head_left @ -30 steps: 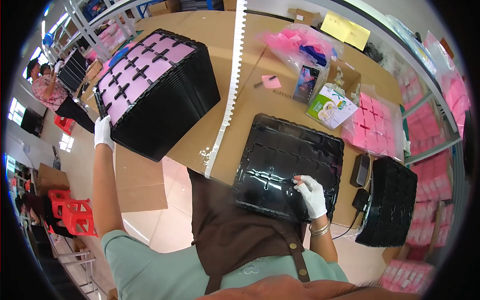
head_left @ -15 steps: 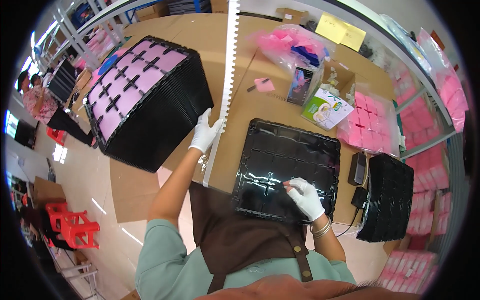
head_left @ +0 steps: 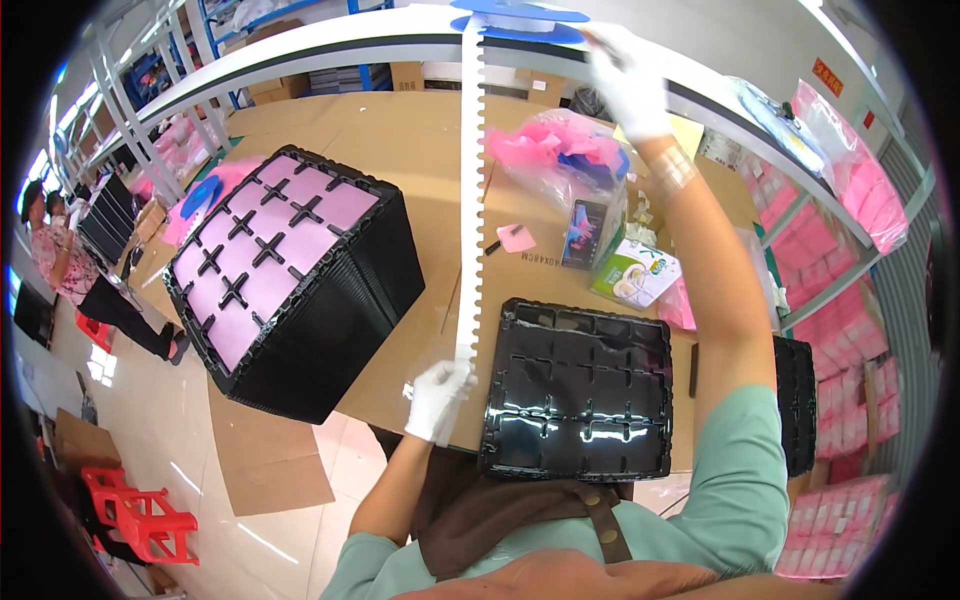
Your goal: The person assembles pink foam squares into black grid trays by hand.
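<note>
A white strip (head_left: 472, 200) with a notched right edge runs down from a blue reel (head_left: 525, 30) at the top. My left hand (head_left: 440, 400), in a white glove, is closed on the lower end of this strip near the table's front edge. My right hand (head_left: 630, 85), gloved too, is raised high with its blurred fingers stretched toward the reel's right rim; whether they touch it I cannot tell. Below, a glossy black plastic tray (head_left: 585, 385) with moulded compartments lies on the table. A tall stack of black trays (head_left: 330, 330), topped with pink sheets (head_left: 270, 225), stands at the left.
A white rail (head_left: 350, 38) crosses above the cardboard-covered table (head_left: 400, 130). Pink film (head_left: 555, 145), a dark box (head_left: 582, 232) and a green-white box (head_left: 635, 270) sit at the back right. More black trays (head_left: 795, 400) are beyond my right arm. Red stools (head_left: 150, 520) stand left.
My right hand has left the black tray and risen to the reel. My left hand has moved from beside the tray stack onto the strip's lower end. The view has tilted up.
</note>
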A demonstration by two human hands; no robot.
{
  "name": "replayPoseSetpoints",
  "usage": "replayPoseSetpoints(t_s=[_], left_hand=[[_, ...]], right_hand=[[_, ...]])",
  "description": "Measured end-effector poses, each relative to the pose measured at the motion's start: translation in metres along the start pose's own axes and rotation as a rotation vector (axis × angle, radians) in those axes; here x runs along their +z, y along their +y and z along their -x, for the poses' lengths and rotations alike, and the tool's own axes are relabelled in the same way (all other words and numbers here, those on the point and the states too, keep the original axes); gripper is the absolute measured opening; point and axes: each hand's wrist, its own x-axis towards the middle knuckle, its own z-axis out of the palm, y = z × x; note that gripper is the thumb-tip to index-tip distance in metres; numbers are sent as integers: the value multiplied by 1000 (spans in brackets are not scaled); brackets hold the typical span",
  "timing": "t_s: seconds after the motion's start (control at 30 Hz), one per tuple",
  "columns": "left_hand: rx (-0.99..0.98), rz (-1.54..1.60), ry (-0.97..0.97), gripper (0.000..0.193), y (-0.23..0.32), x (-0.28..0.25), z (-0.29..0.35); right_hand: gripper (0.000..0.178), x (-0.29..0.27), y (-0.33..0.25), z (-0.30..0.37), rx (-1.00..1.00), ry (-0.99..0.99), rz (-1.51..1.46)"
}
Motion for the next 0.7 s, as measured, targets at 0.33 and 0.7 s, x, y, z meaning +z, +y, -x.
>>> replayPoseSetpoints(t_s=[0.33, 0.7], left_hand=[[247, -251, 66, 14, -9, -29, 37], [20, -294, 159, 12, -32, -68, 78]], right_hand=[[27, 76, 40, -71, -100, -416, 450], [40, 30, 34, -67, -182, -634, 387]])
